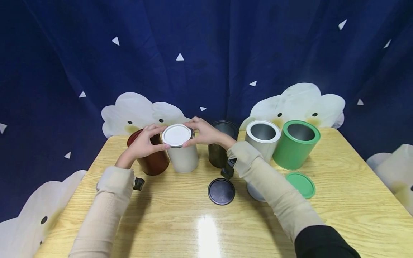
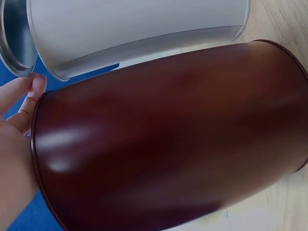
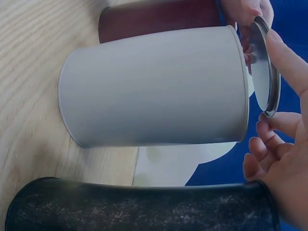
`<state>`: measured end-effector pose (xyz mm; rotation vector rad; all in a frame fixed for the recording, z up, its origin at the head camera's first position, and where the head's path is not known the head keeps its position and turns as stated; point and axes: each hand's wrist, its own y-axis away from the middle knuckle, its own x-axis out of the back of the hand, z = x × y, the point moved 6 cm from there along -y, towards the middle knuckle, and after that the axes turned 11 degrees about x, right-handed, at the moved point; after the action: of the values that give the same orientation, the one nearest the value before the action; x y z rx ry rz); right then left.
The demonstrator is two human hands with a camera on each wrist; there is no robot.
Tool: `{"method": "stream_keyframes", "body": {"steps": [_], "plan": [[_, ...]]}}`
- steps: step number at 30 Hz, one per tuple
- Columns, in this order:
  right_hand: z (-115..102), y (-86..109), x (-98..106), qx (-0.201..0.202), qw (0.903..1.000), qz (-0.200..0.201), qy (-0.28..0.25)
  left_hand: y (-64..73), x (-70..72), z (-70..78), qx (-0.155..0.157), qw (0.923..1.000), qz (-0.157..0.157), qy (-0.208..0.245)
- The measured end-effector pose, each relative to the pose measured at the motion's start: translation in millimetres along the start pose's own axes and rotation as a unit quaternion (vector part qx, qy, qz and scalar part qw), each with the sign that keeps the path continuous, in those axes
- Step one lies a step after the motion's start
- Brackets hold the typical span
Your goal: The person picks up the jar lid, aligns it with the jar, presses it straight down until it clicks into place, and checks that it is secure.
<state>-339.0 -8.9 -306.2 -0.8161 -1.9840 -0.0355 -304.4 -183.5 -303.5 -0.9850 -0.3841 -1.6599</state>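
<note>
Pinching the round white metal lid by 2 opposite sides, the left hand and right hand have fingers clamped on its edge, presumably to hold it level over the white cylindrical can. Working remotely, I discern no gap from the head; the right wrist view shows lid and can apart.
</note>
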Motion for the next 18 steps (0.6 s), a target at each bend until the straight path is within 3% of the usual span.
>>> {"method": "stream_keyframes", "body": {"steps": [9,18], "plan": [[7.6,-6.0,-1.8,0.006,0.9992,-0.017,0.035,-5.8,-3.1,-4.3,0.031,0.9984,-0.021,-0.043],[12.3,-9.6,-1.3,-0.001,0.9981,-0.041,0.045,-11.1,-4.1,-8.5,0.065,0.9959,-0.043,-0.045]]}}
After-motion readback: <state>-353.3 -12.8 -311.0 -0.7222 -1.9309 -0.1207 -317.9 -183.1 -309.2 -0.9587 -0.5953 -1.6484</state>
